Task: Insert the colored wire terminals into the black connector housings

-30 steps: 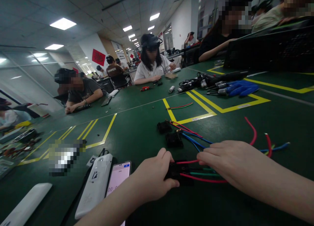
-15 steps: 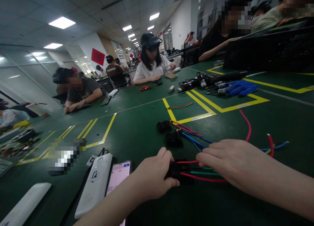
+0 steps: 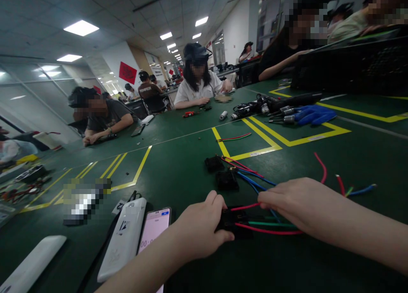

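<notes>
- Thick red wire end (image 3: 341,185), right of centre, has shifted slightly left since the earlier frame; the bare right hand (image 3: 295,201) has edged rightward.
- Small black plastic block (image 3: 239,218), lower centre, is partly covered, with slim red and green wires (image 3: 264,224) leaving its right side.
- Bare left hand (image 3: 204,225): thumb and fingers clamped on the block's left end.
- Right fingertips: pinched together on the upper red wire (image 3: 245,207).
- Black perforated case (image 3: 344,68), upper right: contents cannot be made out.
</notes>
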Tool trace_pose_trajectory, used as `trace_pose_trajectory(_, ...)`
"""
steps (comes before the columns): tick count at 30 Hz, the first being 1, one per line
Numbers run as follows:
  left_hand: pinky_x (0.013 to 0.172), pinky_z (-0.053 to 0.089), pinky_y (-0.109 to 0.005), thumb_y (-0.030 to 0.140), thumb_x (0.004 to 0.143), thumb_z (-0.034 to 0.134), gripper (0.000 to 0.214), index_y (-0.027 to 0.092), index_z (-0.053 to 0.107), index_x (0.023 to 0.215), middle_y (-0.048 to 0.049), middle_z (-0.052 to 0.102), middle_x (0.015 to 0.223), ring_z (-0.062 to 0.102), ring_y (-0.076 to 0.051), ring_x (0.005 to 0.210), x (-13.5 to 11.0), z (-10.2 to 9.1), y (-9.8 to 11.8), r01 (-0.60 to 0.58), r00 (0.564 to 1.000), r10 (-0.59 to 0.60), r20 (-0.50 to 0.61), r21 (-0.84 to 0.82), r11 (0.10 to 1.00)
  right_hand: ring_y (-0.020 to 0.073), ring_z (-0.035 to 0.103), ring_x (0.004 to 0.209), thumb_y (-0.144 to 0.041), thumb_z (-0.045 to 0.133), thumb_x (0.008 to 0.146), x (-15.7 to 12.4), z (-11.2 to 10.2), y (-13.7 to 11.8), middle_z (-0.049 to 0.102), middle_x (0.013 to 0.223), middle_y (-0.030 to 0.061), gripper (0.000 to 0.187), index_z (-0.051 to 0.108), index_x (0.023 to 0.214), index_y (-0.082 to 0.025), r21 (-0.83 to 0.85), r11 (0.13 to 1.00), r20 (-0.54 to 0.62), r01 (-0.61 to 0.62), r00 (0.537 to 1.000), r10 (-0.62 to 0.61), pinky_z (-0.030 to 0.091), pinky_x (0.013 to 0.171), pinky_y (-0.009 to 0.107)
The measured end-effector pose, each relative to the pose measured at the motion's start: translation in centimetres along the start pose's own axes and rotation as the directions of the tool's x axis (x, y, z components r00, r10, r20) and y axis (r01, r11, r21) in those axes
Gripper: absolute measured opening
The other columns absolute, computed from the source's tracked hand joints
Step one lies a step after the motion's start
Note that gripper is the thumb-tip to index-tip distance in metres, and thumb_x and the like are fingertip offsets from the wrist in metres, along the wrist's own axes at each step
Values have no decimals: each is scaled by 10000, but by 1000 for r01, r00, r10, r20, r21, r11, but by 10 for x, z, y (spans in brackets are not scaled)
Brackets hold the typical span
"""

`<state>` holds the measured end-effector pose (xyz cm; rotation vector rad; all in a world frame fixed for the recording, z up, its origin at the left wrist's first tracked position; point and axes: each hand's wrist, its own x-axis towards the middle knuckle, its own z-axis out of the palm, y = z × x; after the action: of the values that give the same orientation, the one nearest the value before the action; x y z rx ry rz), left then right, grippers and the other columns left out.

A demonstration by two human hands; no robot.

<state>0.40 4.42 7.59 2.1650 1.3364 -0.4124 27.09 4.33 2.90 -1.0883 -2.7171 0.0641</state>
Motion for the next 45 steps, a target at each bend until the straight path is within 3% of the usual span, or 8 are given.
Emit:
trace_pose_trajectory(5,1093,598,-487,334,1050,852,456,177,603,1398,-146,646,1507,738,-337,1286,0,-2,1,-2,1000,2,5,9,1000,203,752,698,65,585,867,-5,0,-4,813,841,-2,368,758,990,-235,-144,975,-278,172,938,-206,509,677,326)
trace_pose_trajectory(11,1103,598,-508,325,1049,851,470,181,601,1421,-143,642,1515,743,-345,1281,0,-1,0,-4,1000,4,0,-13,1000,223,793,656,-24,653,911,2,5,6,824,770,-27,290,783,908,-283,1,998,171,-62,983,61,439,573,313)
trace_pose_trajectory(15,1094,597,-496,338,1052,847,479,180,600,1431,-145,643,1515,743,-342,1275,0,0,-1,-20,1000,20,-4,-14,1000,228,802,665,-38,610,939,3,3,8,829,768,-20,304,791,908,-281,22,996,212,-83,974,76,446,573,311)
trace_pose_trajectory(23,1087,595,-479,361,1057,846,456,179,607,1401,-145,642,1505,737,-339,1276,2,1,-1,-20,1000,20,-2,15,1000,218,778,699,58,564,876,-6,-4,-4,827,848,14,379,774,984,-238,-130,977,-290,169,936,-201,526,668,333)
trace_pose_trajectory(27,1072,597,-478,365,1057,839,446,184,606,1392,-138,639,1506,745,-333,1249,1,2,-1,-22,1000,22,-1,5,1000,227,786,638,19,601,877,-3,1,2,822,769,-12,331,771,887,-265,-27,999,-34,35,999,-36,495,579,328)
trace_pose_trajectory(31,1073,590,-473,356,1051,833,440,200,595,1386,-130,638,1504,739,-326,1257,1,3,-2,-18,1000,18,-7,-14,1000,251,823,667,-28,614,928,3,2,8,842,774,-13,303,777,853,-271,26,995,217,-93,972,85,488,565,320)
trace_pose_trajectory(40,1060,587,-464,368,1047,807,413,214,577,1353,-125,645,1458,732,-335,1256,0,3,-1,-26,1000,26,-9,4,1000,255,816,725,14,593,861,-5,1,-4,866,890,34,368,801,996,-259,-66,993,-232,96,967,-108,577,693,358)
trace_pose_trajectory(45,1070,576,-461,353,1043,789,402,221,572,1354,-124,643,1462,730,-329,1258,-1,3,-2,-25,1000,25,-8,-20,999,278,842,694,-18,618,892,-2,4,3,868,823,5,342,825,960,-282,-8,998,138,-56,989,57,530,590,346)
